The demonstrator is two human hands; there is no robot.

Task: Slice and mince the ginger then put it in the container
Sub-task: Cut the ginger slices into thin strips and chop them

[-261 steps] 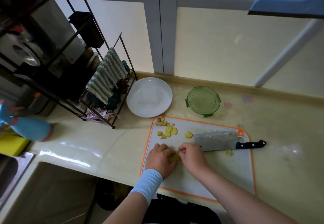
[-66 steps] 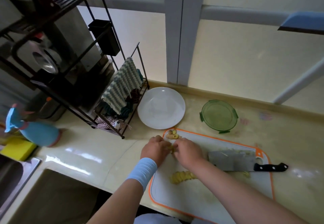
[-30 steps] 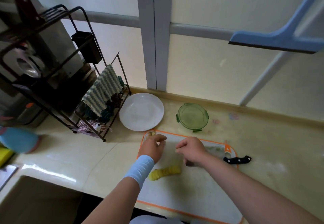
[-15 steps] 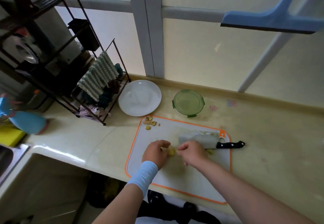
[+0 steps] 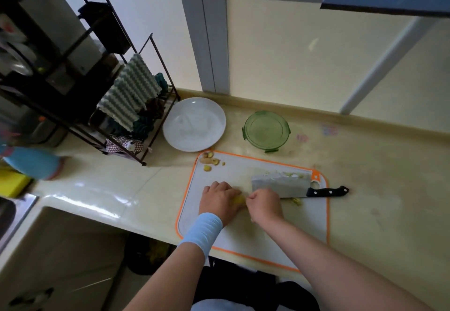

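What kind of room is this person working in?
Probably a home kitchen: a cutting board with a cleaver and ginger sits on a counter, with a white plate and green container behind it.

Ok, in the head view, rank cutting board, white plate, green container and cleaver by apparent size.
1. cutting board
2. white plate
3. green container and cleaver, about alike, not ranked

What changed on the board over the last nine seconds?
Both hands went to the cutting board's far-left corner, gathered the loose ginger slices and brought them to the middle, where left hand and right hand now hold them. Only scraps remain there. The knife, plate and container stayed put.
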